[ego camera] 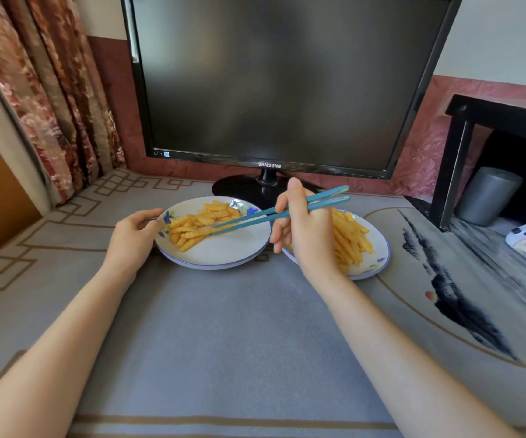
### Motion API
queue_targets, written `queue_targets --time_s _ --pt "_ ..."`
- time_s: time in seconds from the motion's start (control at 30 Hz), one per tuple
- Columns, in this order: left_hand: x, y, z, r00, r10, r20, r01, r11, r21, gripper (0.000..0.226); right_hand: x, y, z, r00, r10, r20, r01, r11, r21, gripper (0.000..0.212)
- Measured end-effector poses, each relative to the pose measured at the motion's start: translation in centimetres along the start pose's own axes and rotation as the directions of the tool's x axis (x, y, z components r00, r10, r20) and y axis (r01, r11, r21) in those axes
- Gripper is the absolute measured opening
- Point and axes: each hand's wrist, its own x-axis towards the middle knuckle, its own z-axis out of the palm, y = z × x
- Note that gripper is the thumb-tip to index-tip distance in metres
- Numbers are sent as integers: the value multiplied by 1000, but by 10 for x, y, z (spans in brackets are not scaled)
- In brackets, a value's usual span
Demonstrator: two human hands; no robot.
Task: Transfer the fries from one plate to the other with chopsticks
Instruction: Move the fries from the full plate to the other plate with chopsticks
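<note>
- Left hand (135,238): fingers pinching rim of left plate (220,252).
- Fries (192,227): heaped on left plate's far half.
- Chopsticks (274,213): teal, tips touching those fries.
- Right hand (306,232): grasping chopsticks, above right plate (383,263).
- Other fries (352,240): heaped on right plate.

The chopsticks (274,214) are teal. The fries (197,227) are yellow-orange. The plates (223,256) are white with blue rims and blue flowers. The cloth (223,327) is grey with brown lines.
</note>
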Motion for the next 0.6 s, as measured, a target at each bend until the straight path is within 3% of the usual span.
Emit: queue_targets --time_s 0.6 --pt "0 0 0 1000 -14 -5 14 1000 12 30 -19 -38 -81 963 -75 -257 76 997 -9 43"
